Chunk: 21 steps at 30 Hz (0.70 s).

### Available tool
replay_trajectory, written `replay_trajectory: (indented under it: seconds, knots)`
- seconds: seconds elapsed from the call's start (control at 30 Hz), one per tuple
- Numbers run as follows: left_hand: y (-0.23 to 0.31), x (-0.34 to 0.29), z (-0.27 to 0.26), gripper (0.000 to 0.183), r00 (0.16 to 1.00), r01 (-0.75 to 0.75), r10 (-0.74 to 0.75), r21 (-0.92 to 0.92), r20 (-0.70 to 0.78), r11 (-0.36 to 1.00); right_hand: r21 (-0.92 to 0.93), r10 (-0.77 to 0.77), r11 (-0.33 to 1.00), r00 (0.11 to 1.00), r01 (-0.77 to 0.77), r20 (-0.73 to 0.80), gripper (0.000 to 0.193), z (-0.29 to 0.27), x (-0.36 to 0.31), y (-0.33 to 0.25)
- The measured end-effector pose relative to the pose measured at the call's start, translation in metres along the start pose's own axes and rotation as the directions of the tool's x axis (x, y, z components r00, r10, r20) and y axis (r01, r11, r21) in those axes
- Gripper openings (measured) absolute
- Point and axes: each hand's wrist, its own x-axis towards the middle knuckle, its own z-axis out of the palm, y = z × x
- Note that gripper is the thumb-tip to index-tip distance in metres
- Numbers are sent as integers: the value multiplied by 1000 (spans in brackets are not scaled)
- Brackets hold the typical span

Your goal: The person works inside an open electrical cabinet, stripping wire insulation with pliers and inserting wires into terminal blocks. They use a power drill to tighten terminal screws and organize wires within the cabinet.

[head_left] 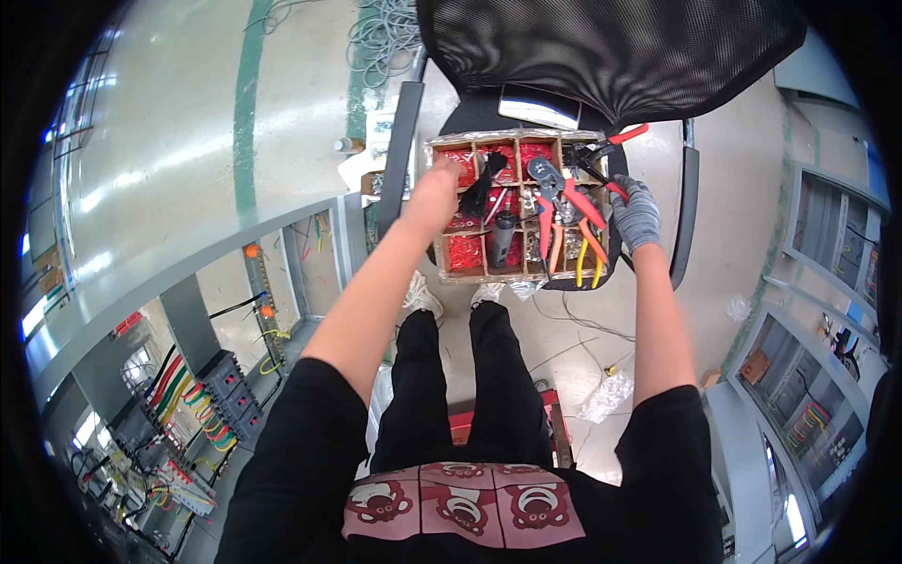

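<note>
A shallow divided box [489,277] rests on the chair seat, its compartments full of small red pieces and metal parts. My bare left hand [435,195] reaches into its far-left compartment, fingertips bent down and drawn together among the red pieces; whatever they pinch is hidden. At the box's right edge my right hand [637,214], in a grey glove, is closed around one red handle of dark-jawed pliers [590,162]; their other handle points away to the right. On top of the box lie a red-handled crimping tool [547,176], yellow-orange-handled pliers [590,252], a dark cylinder [503,241] and a black bundle [482,191].
A black mesh chair back [611,47] rises behind the box, with armrests [402,150] on both sides. A flat screen-like device [539,106] lies behind it. Open cabinets with coloured wires [211,414] stand left and right. Loose cable [383,42] and clear plastic [606,397] lie on the floor.
</note>
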Motion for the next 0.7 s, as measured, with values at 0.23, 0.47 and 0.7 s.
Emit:
replay_trajectory:
  seconds: [0.23,0.47,0.7]
  knots:
    - [-22,52,35,28,928,-75,-124,503,351,861,-31,-92,996,939,86,-330,31,-23,-48,-30]
    - [-51,69,56,21,910,-6,-198,489,364,872,-8,-95,995,985,95,-144,44,18,-69,-69]
    - [-22,57,26,23,943,67,-183,382,278,922,-277,-232,946,948,168,-218,77,80,-53,-100]
